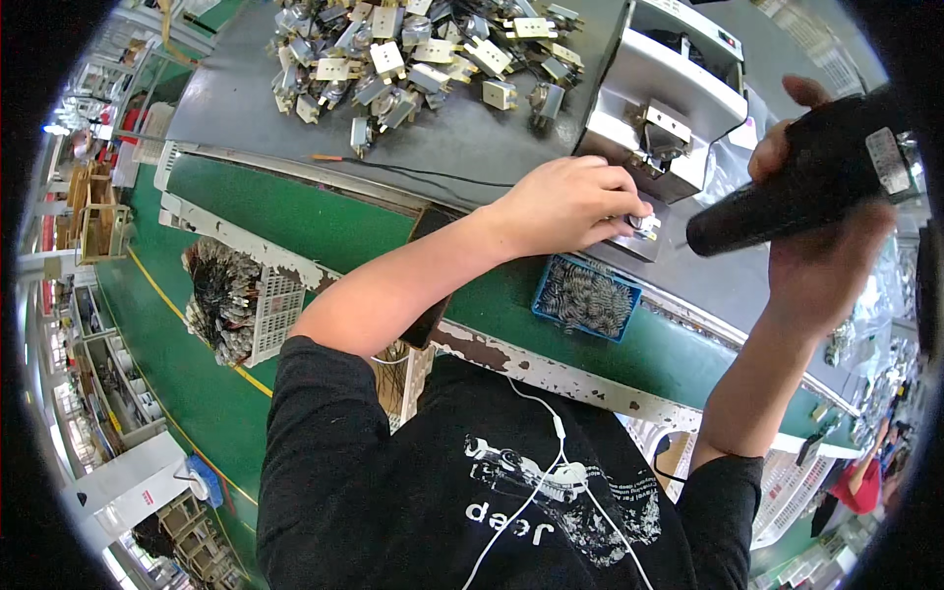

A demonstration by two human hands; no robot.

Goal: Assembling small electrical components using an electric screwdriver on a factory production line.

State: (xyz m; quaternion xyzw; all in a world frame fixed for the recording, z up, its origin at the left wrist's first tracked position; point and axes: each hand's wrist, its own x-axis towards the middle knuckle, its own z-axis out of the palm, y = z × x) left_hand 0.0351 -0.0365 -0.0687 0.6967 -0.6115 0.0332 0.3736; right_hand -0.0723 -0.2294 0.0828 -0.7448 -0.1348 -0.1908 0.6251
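Note:
My left hand (pixel 575 206) has its fingers and thumb closed on a small metal-and-white part (pixel 644 226), largely hidden by the fingertips. The part sits over a metal block (pixel 634 245) at the table's front edge. My right hand (pixel 826 246) is wrapped round a black electric screwdriver (pixel 801 172), whose narrow end points left toward that part but stays apart from it. Just beyond my left hand stands a silver metal machine (pixel 659 84), with a similar white-plated metal assembly (pixel 666 133) resting on its front.
A heap of white-plated metal assemblies (pixel 388 59) covers the far left tabletop. A blue tray (pixel 536 307) of small metal pieces sits below my left hand. A black cord (pixel 423 172) runs along the table. A white crate (pixel 280 315) with a bundle of parts stands lower left.

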